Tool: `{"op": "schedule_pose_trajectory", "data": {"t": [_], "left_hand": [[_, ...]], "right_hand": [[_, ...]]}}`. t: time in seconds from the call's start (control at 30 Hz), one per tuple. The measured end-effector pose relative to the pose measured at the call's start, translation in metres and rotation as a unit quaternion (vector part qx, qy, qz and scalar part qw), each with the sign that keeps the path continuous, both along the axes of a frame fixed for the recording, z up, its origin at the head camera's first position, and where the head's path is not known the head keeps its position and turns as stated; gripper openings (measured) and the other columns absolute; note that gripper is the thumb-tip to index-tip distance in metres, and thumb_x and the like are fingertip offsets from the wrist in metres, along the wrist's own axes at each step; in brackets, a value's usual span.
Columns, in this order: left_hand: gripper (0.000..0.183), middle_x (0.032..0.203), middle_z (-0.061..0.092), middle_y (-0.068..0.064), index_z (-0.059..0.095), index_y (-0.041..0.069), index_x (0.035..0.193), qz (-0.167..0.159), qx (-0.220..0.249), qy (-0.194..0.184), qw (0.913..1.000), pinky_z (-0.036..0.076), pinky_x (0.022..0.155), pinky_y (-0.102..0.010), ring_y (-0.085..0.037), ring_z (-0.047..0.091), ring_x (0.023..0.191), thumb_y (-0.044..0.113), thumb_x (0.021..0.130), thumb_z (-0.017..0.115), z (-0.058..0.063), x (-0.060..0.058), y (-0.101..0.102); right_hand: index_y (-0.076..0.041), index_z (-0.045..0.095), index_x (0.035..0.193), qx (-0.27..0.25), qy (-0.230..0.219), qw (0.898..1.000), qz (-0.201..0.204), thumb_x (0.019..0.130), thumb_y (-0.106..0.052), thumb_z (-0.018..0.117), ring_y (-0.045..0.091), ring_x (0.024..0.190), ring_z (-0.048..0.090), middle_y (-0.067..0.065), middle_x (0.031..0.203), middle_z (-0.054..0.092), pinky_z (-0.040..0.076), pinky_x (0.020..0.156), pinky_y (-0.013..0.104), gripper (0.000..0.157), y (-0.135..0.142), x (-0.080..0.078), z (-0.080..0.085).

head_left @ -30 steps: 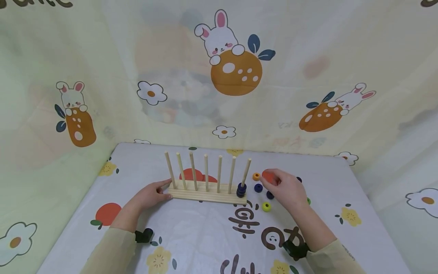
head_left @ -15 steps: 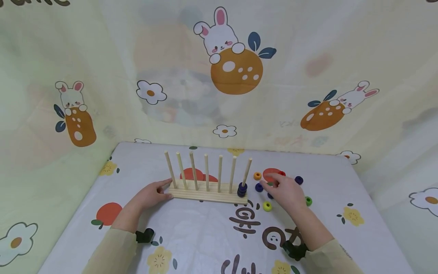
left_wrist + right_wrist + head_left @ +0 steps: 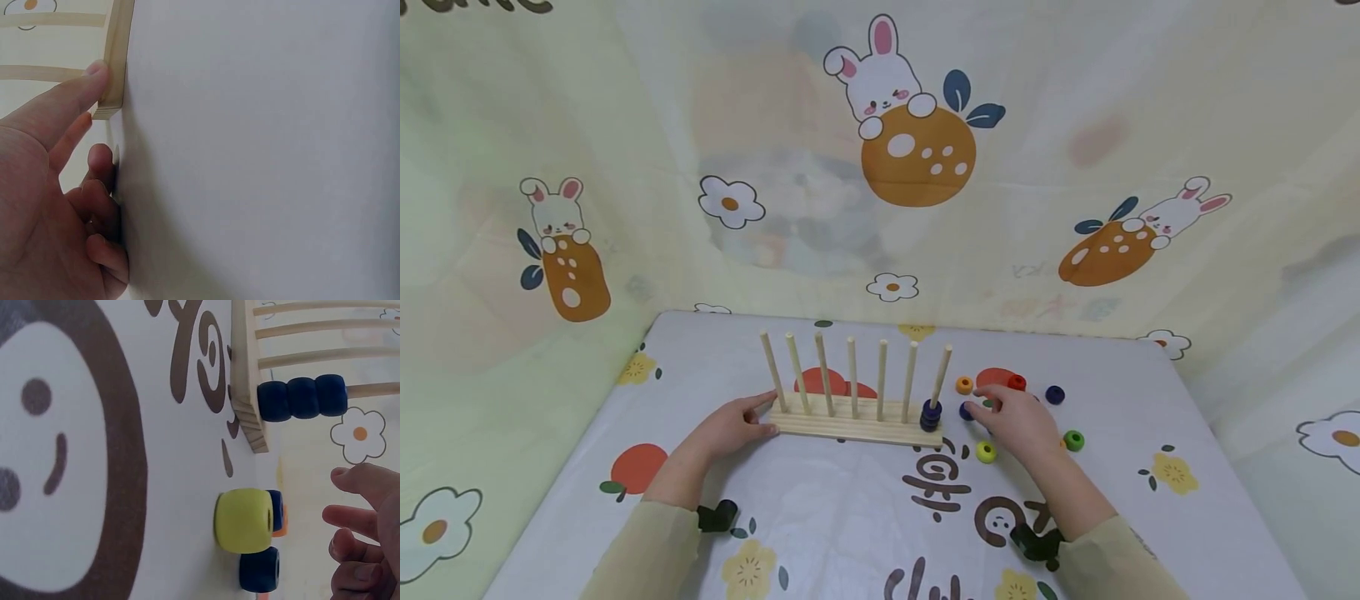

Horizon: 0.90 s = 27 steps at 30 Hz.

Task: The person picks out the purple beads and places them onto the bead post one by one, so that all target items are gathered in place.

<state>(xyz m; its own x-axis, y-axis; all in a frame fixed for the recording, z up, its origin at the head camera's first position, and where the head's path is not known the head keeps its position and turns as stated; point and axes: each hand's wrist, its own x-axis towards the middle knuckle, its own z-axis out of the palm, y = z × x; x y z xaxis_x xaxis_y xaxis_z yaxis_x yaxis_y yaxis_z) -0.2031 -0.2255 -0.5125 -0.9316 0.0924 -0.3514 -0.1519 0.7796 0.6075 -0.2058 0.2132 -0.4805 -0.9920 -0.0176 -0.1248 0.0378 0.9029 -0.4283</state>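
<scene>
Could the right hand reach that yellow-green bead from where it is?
Probably yes: the right hand looks empty, and the yellow-green bead sits close by with nothing covering it.

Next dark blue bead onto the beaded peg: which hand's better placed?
Right, I'd say: the right hand is empty, near a loose dark blue bead and the beaded peg. The left hand holds the rack at its opposite end.

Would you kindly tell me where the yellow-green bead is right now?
In the head view, the yellow-green bead lies to the right of the wooden peg rack, just below and left of the right hand.
</scene>
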Motion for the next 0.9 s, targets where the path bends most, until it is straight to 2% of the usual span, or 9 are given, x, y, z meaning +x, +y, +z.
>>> {"op": "schedule_pose_trajectory", "data": {"t": [0.23,0.43,0.57,0.7,0.9], "left_hand": [[0.068,0.084,0.05,-0.007,0.045,0.02,0.151,-0.003,0.001,0.004,1.0,0.037,0.07,-0.036,-0.02,0.047,0.08,0.031,0.09,0.074,0.0,0.0,0.0],[0.069,0.085,0.05,-0.007,0.045,0.02,0.151,-0.001,0.001,0.003,1.0,0.037,0.07,-0.036,-0.02,0.047,0.08,0.032,0.089,0.074,-0.001,0.0,0.0],[0.069,0.085,0.05,-0.007,0.045,0.02,0.151,0.001,0.002,0.003,1.0,0.037,0.071,-0.036,-0.02,0.047,0.08,0.032,0.089,0.074,0.0,0.0,0.001],[0.069,0.084,0.05,-0.007,0.045,0.02,0.15,0.002,0.004,0.005,1.0,0.037,0.071,-0.036,-0.02,0.047,0.08,0.031,0.089,0.074,-0.001,0.0,0.001],[0.069,0.083,0.05,-0.007,0.045,0.02,0.15,0.001,0.006,0.004,1.0,0.036,0.07,-0.036,-0.02,0.047,0.078,0.031,0.089,0.075,0.0,0.0,0.001]], "right_hand": [[-0.017,0.068,0.126,-0.01,-0.021,1.0,-0.01,0.09,-0.043,0.07,0.022,0.078,0.055,0.002,0.091,0.065,0.044,0.067,0.036,0.045,0.001,-0.006,-0.011],[-0.017,0.068,0.126,0.002,-0.039,0.999,-0.018,0.088,-0.043,0.073,0.023,0.081,0.057,0.004,0.092,0.066,0.046,0.071,0.039,0.046,-0.001,-0.01,-0.016],[-0.016,0.067,0.128,0.011,-0.052,0.998,-0.023,0.088,-0.043,0.074,0.028,0.092,0.06,0.009,0.106,0.069,0.048,0.078,0.045,0.049,-0.002,-0.012,-0.02],[-0.016,0.066,0.13,0.016,-0.058,0.998,-0.028,0.088,-0.043,0.073,0.035,0.106,0.059,0.015,0.123,0.065,0.047,0.086,0.052,0.051,-0.004,-0.015,-0.023],[-0.014,0.065,0.131,0.023,-0.064,0.997,-0.028,0.088,-0.041,0.074,0.036,0.106,0.059,0.017,0.126,0.063,0.048,0.086,0.053,0.051,-0.006,-0.014,-0.022]]}}
